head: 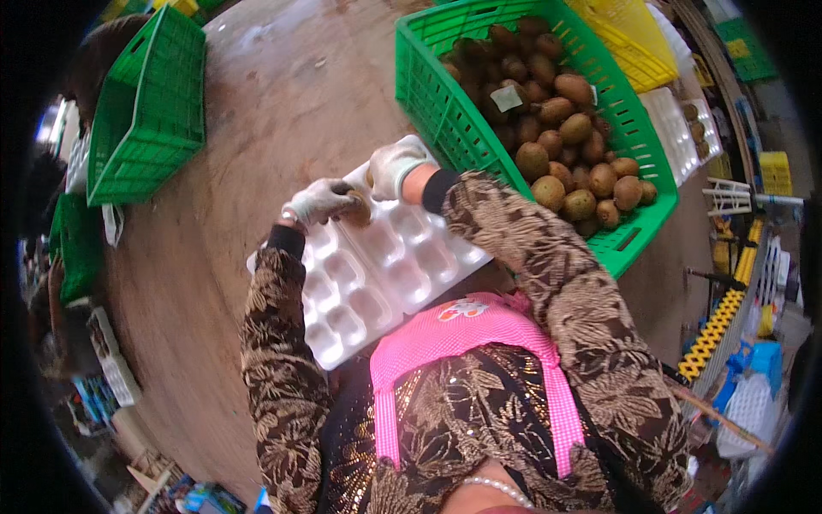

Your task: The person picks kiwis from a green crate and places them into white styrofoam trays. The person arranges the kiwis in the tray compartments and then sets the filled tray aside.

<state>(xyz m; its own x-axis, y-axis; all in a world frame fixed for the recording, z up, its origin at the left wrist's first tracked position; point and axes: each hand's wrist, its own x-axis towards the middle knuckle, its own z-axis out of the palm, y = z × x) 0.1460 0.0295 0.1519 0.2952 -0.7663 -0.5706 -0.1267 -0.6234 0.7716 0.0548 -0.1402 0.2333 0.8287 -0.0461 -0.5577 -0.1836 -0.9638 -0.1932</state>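
A white molded tray (359,276) with rows of cupped hollows lies tilted before me, its near edge by my pink apron. My left hand (321,202), in a white glove, grips a brown kiwifruit (357,211) over the tray's far part. Just to the right, my gloved right hand (395,170) is curled over the tray's far end. A sliver of another kiwifruit (369,178) shows at its fingers, the remainder hidden. Beyond my right forearm stands a green plastic crate (443,122) with many kiwifruits (575,128) heaped inside.
At upper left, another green crate (157,122) is tipped on its side beside a dark, partly seen figure. A yellow crate (632,45) and a white tray holding kiwifruits (700,132) stand past the full crate. A yellow slatted strip (719,327) runs along the right. Bare concrete floor (192,308) spreads leftward.
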